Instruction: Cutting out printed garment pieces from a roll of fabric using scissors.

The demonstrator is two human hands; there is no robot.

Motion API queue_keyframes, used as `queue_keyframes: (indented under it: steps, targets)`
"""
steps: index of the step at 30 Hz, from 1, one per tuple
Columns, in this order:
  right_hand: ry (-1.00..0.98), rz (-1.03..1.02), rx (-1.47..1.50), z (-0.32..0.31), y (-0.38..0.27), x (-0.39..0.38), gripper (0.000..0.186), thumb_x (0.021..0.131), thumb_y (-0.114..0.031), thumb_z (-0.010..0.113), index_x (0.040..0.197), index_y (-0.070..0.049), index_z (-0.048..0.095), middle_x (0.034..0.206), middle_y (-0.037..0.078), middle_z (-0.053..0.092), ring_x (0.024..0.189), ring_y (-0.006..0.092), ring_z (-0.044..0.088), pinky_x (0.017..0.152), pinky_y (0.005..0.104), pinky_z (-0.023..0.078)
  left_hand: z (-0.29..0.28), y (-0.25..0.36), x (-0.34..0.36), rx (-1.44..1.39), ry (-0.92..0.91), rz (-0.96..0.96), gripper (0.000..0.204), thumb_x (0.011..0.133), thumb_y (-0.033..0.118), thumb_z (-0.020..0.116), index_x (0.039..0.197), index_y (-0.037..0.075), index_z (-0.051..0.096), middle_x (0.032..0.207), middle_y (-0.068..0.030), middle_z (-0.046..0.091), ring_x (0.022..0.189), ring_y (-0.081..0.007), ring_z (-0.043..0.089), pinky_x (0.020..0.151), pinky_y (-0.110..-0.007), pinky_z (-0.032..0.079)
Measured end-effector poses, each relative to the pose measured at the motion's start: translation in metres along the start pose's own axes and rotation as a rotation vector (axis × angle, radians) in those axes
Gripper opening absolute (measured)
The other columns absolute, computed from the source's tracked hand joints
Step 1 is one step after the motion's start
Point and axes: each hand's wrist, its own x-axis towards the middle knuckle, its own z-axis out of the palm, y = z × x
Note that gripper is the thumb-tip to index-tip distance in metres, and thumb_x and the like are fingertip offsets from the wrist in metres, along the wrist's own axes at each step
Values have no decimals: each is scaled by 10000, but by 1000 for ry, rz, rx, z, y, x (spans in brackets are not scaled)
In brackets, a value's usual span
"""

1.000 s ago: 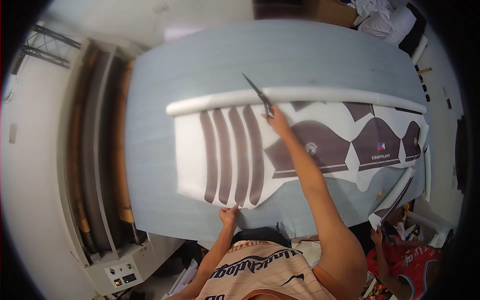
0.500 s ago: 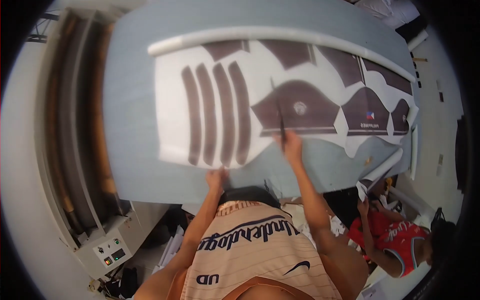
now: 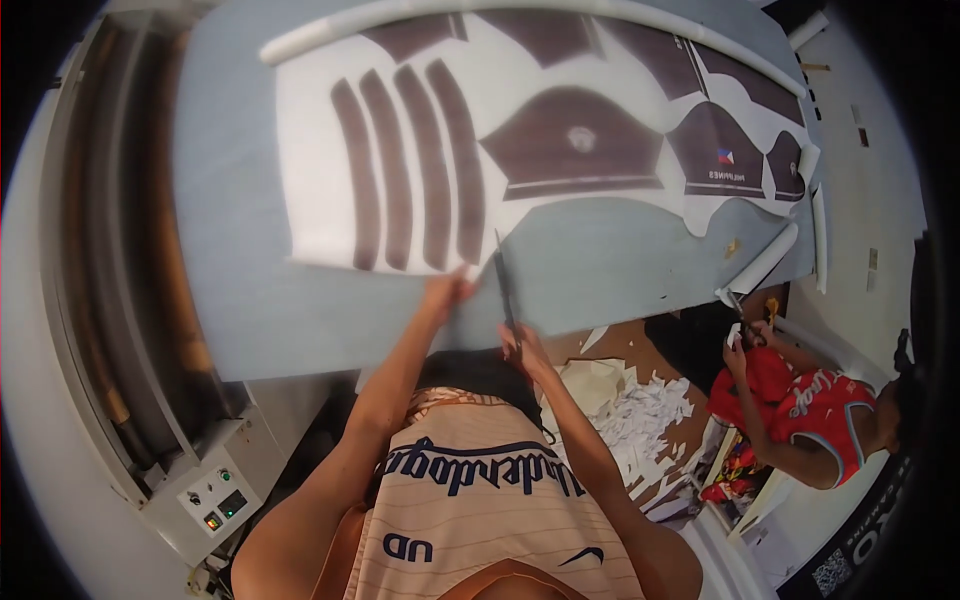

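A white printed sheet (image 3: 310, 215) with dark brown pattern shapes lies across the table, its far edge rolled up. At its near edge, my left hand (image 3: 452, 290) has its fingers closed on the sheet, just below the long curved strips. Long dark scissors (image 3: 506, 292) are held in my right hand (image 3: 524, 350), to the right of my left one. Their tips point away from me, close to the sheet's wavy cut edge. Whether the blades touch the sheet, I cannot tell.
The blue-grey table (image 3: 235, 300) bears the sheet. At left stands a roller machine (image 3: 120, 250) with a control panel. White paper scraps (image 3: 640, 420) cover the floor at right. A co-worker in a red jersey (image 3: 815, 410) sits at the table's right end, handling white material and scissors.
My right hand has drawn the scissors back from over a dark printed panel to the sheet's near edge. My left hand stays at that edge. The whole view has shifted.
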Motion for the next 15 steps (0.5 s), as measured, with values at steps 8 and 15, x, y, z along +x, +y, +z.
queue_keyframes:
  steps: [8, 15]
  targets:
    - [178, -107, 139, 76, 42, 16, 470, 907, -508, 776, 799, -120, 533, 665, -40, 482, 550, 79, 516, 502, 262, 459, 10, -5, -16, 79, -29, 120, 336, 945, 363, 777, 859, 62, 655, 836, -31, 667, 806, -175, 718, 768, -298, 591]
    - [269, -133, 147, 97, 37, 16, 492, 908, -491, 785, 730, -110, 530, 597, -33, 476, 504, 85, 505, 472, 255, 448, 6, -8, -20, 113, -31, 153, 370, 945, 373, 760, 802, 46, 665, 731, -61, 647, 657, -157, 613, 659, -287, 515]
